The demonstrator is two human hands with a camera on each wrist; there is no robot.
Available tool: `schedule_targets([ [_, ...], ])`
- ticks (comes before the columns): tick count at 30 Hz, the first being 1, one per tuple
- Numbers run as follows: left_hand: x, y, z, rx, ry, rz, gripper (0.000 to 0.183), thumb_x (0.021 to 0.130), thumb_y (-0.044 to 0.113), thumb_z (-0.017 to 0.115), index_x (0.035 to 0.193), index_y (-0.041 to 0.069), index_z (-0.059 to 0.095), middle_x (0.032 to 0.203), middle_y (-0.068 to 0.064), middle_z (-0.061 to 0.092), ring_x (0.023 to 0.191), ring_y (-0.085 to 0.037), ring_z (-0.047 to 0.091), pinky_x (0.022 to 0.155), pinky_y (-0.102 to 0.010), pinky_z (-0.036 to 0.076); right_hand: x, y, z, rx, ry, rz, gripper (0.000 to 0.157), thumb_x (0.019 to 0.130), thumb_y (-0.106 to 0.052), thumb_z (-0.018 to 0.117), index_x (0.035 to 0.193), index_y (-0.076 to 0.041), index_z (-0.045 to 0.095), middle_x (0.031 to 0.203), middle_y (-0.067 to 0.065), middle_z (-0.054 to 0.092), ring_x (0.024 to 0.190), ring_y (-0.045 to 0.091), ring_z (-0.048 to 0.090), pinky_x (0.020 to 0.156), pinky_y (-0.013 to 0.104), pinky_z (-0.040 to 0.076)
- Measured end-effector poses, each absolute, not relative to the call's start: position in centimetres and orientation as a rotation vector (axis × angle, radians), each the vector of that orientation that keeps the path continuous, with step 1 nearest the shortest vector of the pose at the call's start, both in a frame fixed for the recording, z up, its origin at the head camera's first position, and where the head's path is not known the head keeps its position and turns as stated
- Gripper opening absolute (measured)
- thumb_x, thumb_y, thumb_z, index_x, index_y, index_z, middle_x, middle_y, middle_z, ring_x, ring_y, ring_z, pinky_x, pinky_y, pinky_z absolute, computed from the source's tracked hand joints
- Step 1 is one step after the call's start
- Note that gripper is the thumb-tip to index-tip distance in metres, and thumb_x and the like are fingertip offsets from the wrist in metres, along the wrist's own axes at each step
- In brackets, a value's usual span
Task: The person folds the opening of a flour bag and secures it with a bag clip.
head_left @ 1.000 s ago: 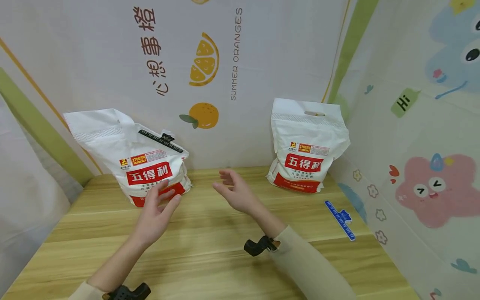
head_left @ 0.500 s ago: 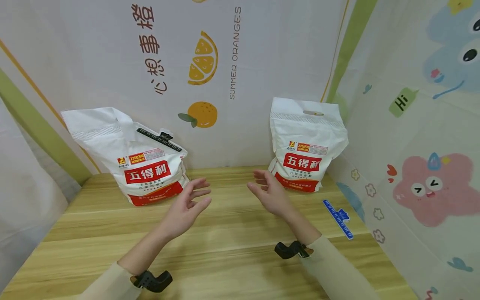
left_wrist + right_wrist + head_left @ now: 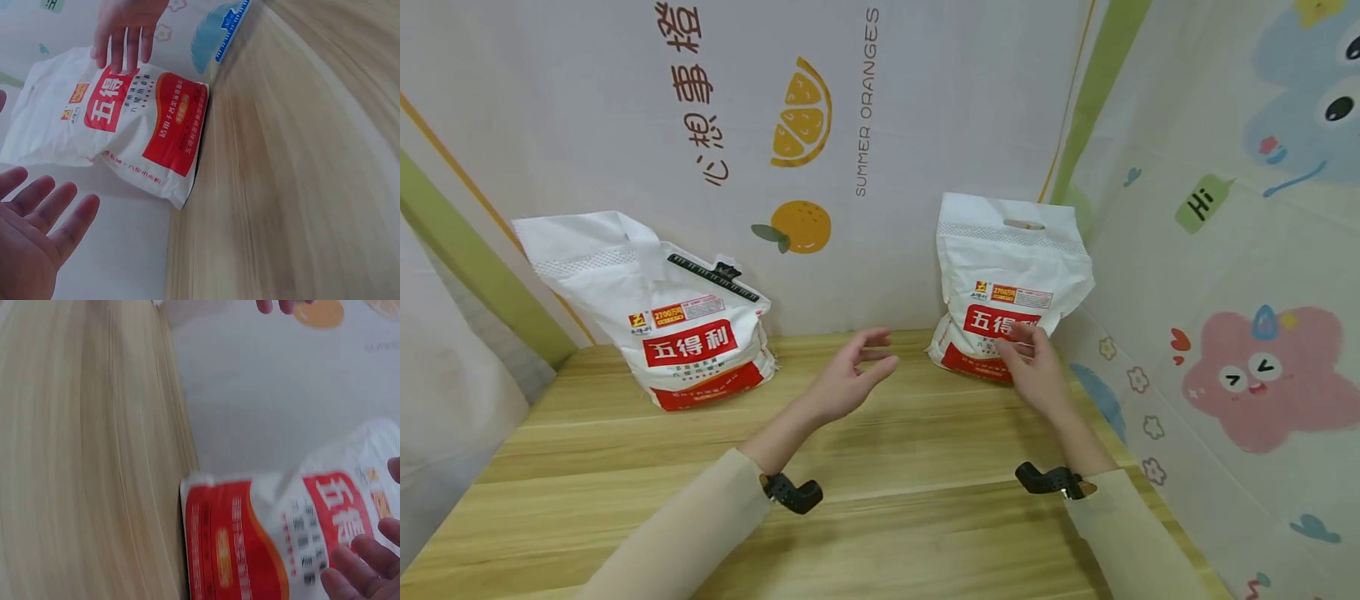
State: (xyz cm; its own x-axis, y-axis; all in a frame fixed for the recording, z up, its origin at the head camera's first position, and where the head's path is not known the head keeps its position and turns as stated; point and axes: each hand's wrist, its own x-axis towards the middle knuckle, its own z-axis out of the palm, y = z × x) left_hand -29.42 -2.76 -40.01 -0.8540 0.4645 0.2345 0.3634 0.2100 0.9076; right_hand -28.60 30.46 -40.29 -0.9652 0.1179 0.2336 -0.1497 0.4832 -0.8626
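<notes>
At the back right of the table stands a white and red flour bag (image 3: 1015, 258), upright, with a handle slot at its top. My right hand (image 3: 1036, 371) is in front of its lower part, fingers loosely bent and holding nothing; whether it touches the bag I cannot tell. My left hand (image 3: 850, 379) hovers over the middle of the table, left of that bag, with relaxed fingers and nothing in them. A second flour bag (image 3: 692, 346) leans at the back left, its top corner folded over and held by a black sealing clip (image 3: 713, 277).
A blue sealing clip (image 3: 232, 28) lies on the wooden table (image 3: 880, 533) near its right edge, seen in the left wrist view. Printed curtains (image 3: 895, 275) hang behind the table and along its right side.
Both hands have moved right, away from the left flour bag; the right hand now sits before the right bag. Neither bag has moved on the table.
</notes>
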Motion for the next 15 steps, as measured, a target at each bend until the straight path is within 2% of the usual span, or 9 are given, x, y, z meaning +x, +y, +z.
schedule_targets([
  [5, -31.6, 0.6, -39.8, 0.771, 2.390, 1.672, 0.064, 0.111, 0.038, 0.065, 0.165, 0.011, 0.044, 0.163, -0.016, 0.053, 0.152, -0.037, 0.054, 0.117, -0.058, 0.053, -28.8, 33.5, -40.6, -0.122, -2.451, 1.408, 0.070, 0.113, -0.041, 0.059, 0.164, 0.001, 0.035, 0.165, 0.027, 0.044, 0.145, 0.045, 0.052, 0.118, 0.058, 0.048],
  [9, -33.4, 3.3, -39.8, 0.722, 2.394, 1.654, 0.069, 0.109, 0.042, 0.066, 0.166, 0.010, 0.041, 0.165, -0.017, 0.051, 0.154, -0.038, 0.051, 0.120, -0.057, 0.050, -29.3, 35.3, -40.8, -0.192, -2.427, 1.392, 0.077, 0.112, -0.044, 0.060, 0.167, 0.001, 0.029, 0.170, 0.028, 0.038, 0.149, 0.048, 0.049, 0.118, 0.062, 0.049],
  [15, -36.3, 6.5, -40.2, 0.629, 2.387, 1.691, 0.087, 0.106, 0.051, 0.067, 0.171, 0.008, 0.028, 0.171, -0.020, 0.042, 0.160, -0.041, 0.044, 0.127, -0.057, 0.043, -30.7, 37.0, -41.2, -0.286, -2.441, 1.406, 0.102, 0.104, -0.060, 0.067, 0.172, -0.001, 0.017, 0.175, 0.030, 0.028, 0.159, 0.054, 0.037, 0.124, 0.069, 0.041],
])
